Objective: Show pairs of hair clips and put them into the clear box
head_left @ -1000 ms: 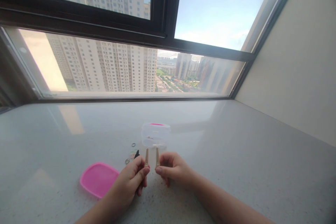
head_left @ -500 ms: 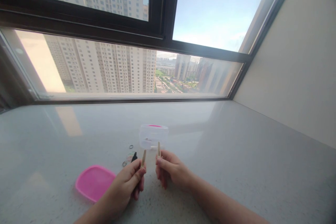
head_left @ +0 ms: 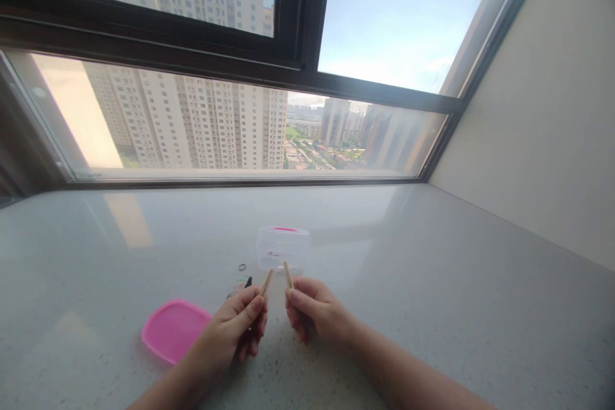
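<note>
Beige clips (head_left: 266, 283), probably two — left hand (head_left: 243, 319) pinches one, right hand (head_left: 312, 304) another.

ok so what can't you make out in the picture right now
All in the head view:
Tan pieces: lower ends covered by the left hand and right hand.
Black piece: lower part behind the left hand.
Pink lid: right side behind the left arm.
Dark speck at the clear box: too small, blurred.
</note>
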Available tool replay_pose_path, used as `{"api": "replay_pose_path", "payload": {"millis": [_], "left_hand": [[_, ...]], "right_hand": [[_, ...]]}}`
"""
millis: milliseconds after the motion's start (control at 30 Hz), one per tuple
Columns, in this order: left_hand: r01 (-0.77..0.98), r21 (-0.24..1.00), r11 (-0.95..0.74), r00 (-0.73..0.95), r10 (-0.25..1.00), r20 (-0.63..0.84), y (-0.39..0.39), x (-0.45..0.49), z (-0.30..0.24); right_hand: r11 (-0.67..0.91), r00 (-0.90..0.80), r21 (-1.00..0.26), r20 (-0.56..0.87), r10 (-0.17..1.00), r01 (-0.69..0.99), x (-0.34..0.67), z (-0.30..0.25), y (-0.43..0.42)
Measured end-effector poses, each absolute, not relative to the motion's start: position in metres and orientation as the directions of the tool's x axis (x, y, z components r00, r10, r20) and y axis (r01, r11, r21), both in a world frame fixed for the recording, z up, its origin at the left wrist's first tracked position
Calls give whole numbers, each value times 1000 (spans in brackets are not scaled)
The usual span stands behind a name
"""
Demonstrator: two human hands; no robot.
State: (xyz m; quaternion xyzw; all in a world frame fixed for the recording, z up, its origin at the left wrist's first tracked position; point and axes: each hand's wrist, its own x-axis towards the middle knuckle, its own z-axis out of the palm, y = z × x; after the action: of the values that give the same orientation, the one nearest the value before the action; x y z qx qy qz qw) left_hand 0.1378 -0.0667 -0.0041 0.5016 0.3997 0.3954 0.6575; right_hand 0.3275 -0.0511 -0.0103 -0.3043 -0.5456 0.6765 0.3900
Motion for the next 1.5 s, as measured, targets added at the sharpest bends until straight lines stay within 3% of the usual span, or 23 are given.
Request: {"api": "replay_pose_path", "payload": {"millis": [533, 700, 833, 1100, 1300, 1500], "left_hand": [[80, 994, 78, 431, 896, -105, -73, 137, -3], [253, 961, -112, 513, 858, -35, -79, 139, 8], [269, 942, -198, 527, 849, 28, -81, 140, 12], [240, 964, -119, 538, 842, -30, -84, 141, 25], [158, 987, 14, 442, 893, -83, -78, 138, 8], [54, 998, 22, 372, 927, -41, -74, 139, 4]], "right_hand": [[-58, -596, -996, -3, 803, -74, 331, -7, -56], [-71, -627, -996, -19, 778, -59, 333, -10, -55], [-67, -629, -997, -26, 777, -41, 333, -10, -57], [-33, -598, -996, 24, 801, -84, 330, -9, -59], [-35, -550, -992, 38, 834, -122, 329, -5, -57], [-21, -557, -997, 23, 830, -74, 330, -1, -58]]}}
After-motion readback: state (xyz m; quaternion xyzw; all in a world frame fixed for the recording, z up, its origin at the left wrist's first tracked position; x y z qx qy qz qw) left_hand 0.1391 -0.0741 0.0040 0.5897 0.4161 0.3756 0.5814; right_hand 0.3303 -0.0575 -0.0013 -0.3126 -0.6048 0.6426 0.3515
